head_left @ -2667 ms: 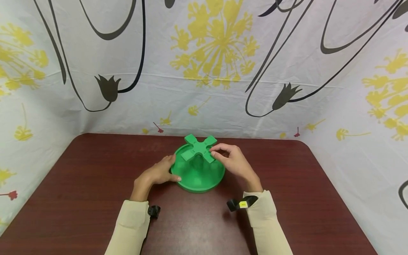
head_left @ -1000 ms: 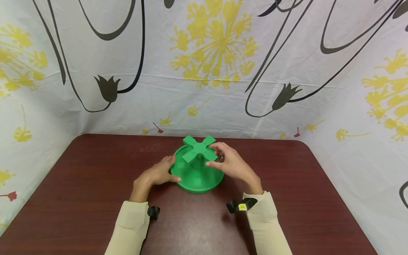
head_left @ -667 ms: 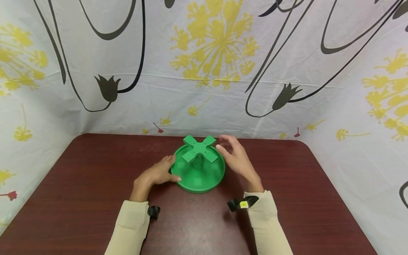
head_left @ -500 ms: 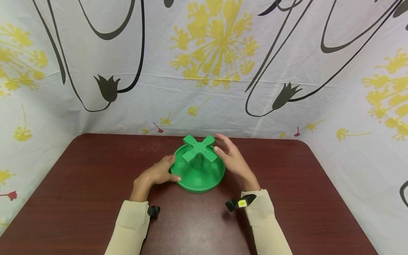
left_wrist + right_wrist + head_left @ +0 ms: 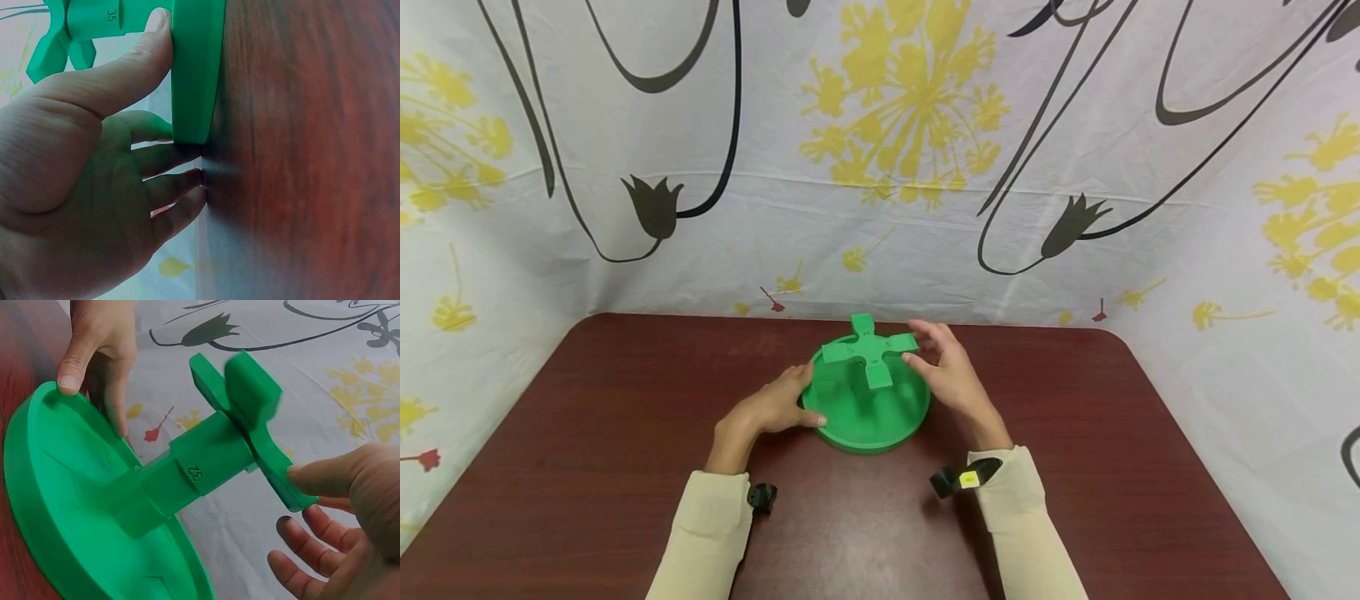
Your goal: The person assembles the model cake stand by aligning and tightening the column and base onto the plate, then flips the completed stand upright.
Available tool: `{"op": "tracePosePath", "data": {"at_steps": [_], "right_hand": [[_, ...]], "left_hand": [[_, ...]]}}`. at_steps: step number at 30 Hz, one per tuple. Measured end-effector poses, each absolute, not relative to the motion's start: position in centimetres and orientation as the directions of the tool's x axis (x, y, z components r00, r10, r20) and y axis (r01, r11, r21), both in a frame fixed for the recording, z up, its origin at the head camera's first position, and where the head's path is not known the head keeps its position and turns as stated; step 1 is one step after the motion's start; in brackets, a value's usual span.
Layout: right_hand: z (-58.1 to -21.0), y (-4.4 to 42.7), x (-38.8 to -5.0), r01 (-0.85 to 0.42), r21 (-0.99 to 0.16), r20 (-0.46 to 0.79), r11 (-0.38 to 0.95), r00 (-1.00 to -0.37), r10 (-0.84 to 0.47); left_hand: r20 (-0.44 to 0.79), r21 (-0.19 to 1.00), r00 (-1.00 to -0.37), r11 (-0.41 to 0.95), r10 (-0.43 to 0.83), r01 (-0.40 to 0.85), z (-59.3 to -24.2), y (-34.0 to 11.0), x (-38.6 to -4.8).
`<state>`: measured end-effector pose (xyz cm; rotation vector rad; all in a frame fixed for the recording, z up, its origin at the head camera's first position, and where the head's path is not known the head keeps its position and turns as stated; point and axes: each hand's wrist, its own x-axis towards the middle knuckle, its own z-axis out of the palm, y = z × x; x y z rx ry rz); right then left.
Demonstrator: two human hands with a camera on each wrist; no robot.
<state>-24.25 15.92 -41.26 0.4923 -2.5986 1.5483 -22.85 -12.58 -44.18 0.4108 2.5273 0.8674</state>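
A round green dish point(image 5: 865, 429) with a raised rim stands on the table. From its middle rises a stepped column point(image 5: 187, 469) marked 32, topped by a four-armed green cross point(image 5: 868, 348). My left hand point(image 5: 771, 406) holds the dish's left side; in the left wrist view its thumb lies on the rim point(image 5: 197, 81) and the fingers reach behind it. My right hand point(image 5: 955, 375) has thumb and index finger at the end of the cross's right arm, pinching it in the right wrist view, the other fingers point(image 5: 306, 547) loosely bent.
The dark red table point(image 5: 647, 400) has rounded back corners. Behind and beside it hangs a white cloth point(image 5: 760, 250) printed with yellow and grey flowers. A black wrist camera sits at each cream sleeve point(image 5: 711, 517).
The cross has turned, its arms now pointing roughly front, back, left and right instead of diagonally. My right hand has come back to an arm after moving off it. My left hand has stayed put.
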Motion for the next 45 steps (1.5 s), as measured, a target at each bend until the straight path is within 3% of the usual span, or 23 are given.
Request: {"op": "tracePosePath", "data": {"at_steps": [11, 25, 33, 40, 45], "right_hand": [[-39.8, 16.6, -23.4, -0.307, -0.767, 0.153, 0.564, -0.941, -0.303], [-38.9, 16.6, -22.6, -0.35, -0.721, 0.075, 0.598, -0.897, -0.435], [-40.1, 16.2, -23.5, -0.316, -0.82, 0.2, 0.477, -0.939, -0.279], [-41.2, 15.7, -24.1, -0.28, -0.907, 0.154, 0.316, -0.916, -0.37], [-41.3, 15.7, -24.2, -0.293, -0.897, 0.184, 0.331, -0.929, -0.322]], "left_hand": [[-0.304, 0.64, -0.86, 0.756, 0.41, 0.134, -44.1, -12.6, -22.8], [-0.3, 0.633, -0.861, 0.761, 0.411, 0.143, -44.3, -12.7, -22.9], [-0.3, 0.63, -0.861, 0.763, 0.411, 0.145, -44.1, -12.7, -22.8], [-0.3, 0.634, -0.861, 0.76, 0.41, 0.141, -44.1, -12.7, -22.7], [-0.299, 0.634, -0.859, 0.759, 0.415, 0.146, -44.1, -12.7, -22.8]]}}
